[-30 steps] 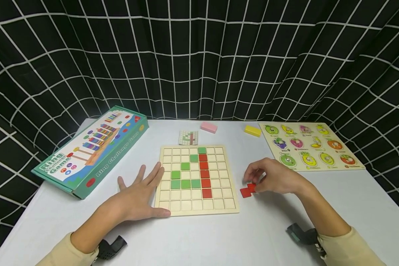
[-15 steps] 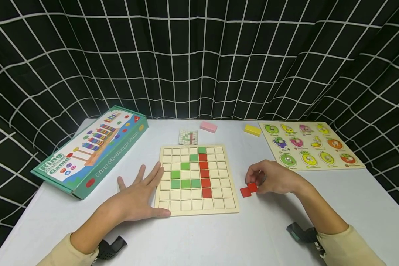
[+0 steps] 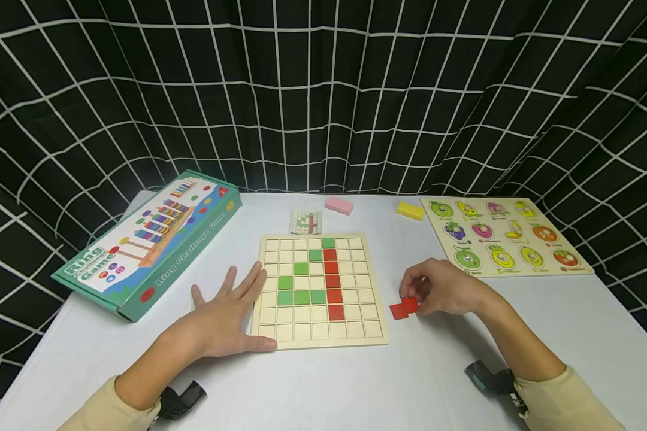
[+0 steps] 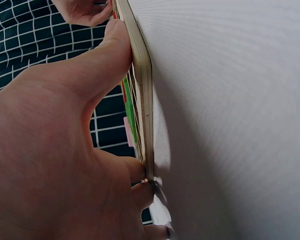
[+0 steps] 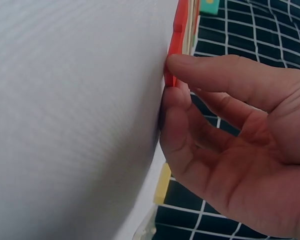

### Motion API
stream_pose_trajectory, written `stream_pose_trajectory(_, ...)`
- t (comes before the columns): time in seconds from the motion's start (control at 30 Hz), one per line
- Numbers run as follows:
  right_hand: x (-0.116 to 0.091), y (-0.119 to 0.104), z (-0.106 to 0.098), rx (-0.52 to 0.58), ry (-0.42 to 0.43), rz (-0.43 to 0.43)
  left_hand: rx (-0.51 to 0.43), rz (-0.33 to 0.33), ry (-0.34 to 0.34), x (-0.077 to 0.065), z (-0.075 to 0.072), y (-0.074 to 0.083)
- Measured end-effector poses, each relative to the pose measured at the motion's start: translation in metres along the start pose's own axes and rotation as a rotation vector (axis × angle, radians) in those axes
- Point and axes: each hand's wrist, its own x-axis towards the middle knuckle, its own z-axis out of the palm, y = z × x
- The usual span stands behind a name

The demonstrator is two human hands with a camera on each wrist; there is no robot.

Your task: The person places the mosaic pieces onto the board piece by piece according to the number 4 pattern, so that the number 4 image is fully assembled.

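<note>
In the head view, my left hand [image 3: 223, 320] lies with spread fingers along the left side of the wooden grid board [image 3: 304, 332]. Its thumb [image 4: 117, 47] rests at the board's near corner. Green square tiles [image 3: 301, 297] form a stepped shape on the board, beside a column of red tiles [image 3: 332, 281]. Right of the board, my right hand [image 3: 447, 287] pinches a red square tile [image 3: 410, 305] between thumb and fingers, low at the tabletop. Another red tile [image 3: 399, 311] lies against its left corner. The right wrist view shows the thumb [image 5: 185, 62] on the red tile's edge.
Behind the board lies a small pattern card [image 3: 305, 222], with a pink block [image 3: 339, 206] and a yellow block [image 3: 410, 211] farther right. A green game box [image 3: 156, 239] stands at the left. A fruit puzzle board [image 3: 507, 239] covers the back right.
My right hand has shifted slightly toward the right and nearer to me, and more of the red tile shows between its fingers. My left hand stays in place on the board.
</note>
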Motion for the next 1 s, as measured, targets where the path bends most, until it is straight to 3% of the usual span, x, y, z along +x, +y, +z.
stream_pose_trajectory(0.43,-0.0008,-0.0014,0.0020,-0.070,0.031,0.002,0.000,-0.005,-0.009,-0.0005,0.0010,-0.0010)
stream_pose_trajectory(1.0,-0.0042,-0.0022,-0.0035,0.066,0.094,0.029,-0.011,-0.007,-0.013,-0.0013,0.0000,0.0019)
